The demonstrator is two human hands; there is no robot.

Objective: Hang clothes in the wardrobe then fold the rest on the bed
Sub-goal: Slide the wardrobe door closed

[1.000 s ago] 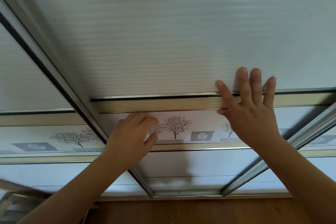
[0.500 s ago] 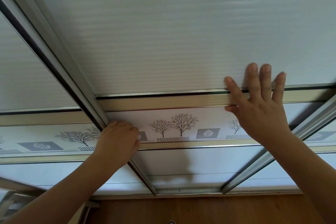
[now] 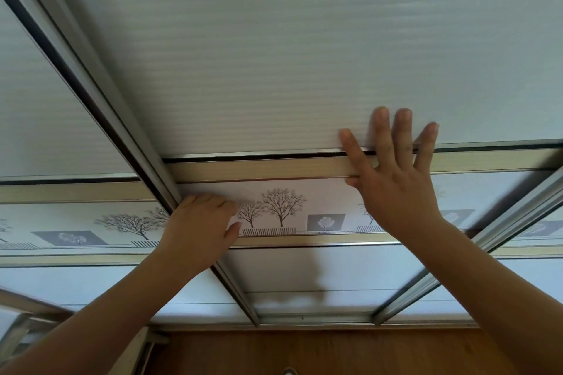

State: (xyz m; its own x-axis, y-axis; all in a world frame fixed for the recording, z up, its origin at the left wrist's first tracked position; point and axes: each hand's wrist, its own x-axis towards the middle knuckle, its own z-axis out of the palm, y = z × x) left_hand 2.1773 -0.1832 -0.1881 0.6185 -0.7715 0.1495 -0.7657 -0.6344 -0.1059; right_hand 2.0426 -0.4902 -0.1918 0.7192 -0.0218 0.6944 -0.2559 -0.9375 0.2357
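White wardrobe door stands upright.

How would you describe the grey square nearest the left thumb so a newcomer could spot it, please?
Take the sliding wardrobe door that both hands touch, and follow its printed band. The grey square holding a small white tree lies between the left hand and the right hand, right of the two bare trees. The other grey squares lie outside the hands.
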